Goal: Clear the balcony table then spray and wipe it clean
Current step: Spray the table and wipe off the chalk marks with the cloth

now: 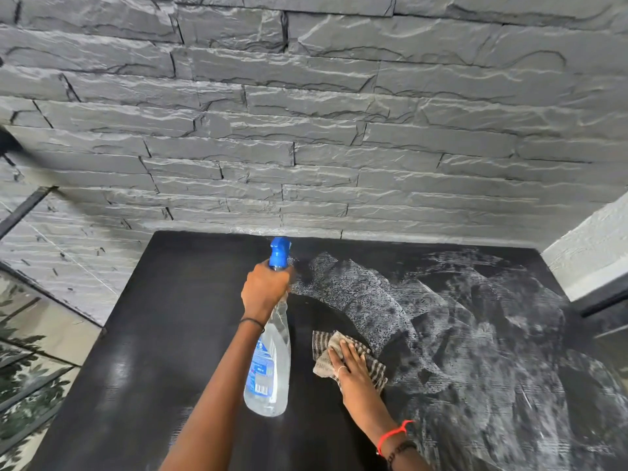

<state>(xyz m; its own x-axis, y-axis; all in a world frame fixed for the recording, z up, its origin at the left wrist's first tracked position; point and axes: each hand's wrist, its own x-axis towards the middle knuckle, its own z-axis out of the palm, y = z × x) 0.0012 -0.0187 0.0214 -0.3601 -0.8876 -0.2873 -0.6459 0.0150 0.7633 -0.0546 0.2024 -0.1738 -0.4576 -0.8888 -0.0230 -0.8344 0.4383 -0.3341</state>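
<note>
A black table (176, 317) fills the lower view, its right half smeared with pale wet streaks. My left hand (265, 288) grips the neck of a clear spray bottle (270, 365) with a blue nozzle, held above the table's middle with the nozzle pointing toward the wall. My right hand (350, 363) presses flat on a striped brown cloth (326, 345) lying on the table just right of the bottle.
A grey stone wall (306, 130) stands right behind the table's far edge. A white wall corner (591, 253) juts in at the right. A glass railing (34, 334) with foliage behind it runs along the left side.
</note>
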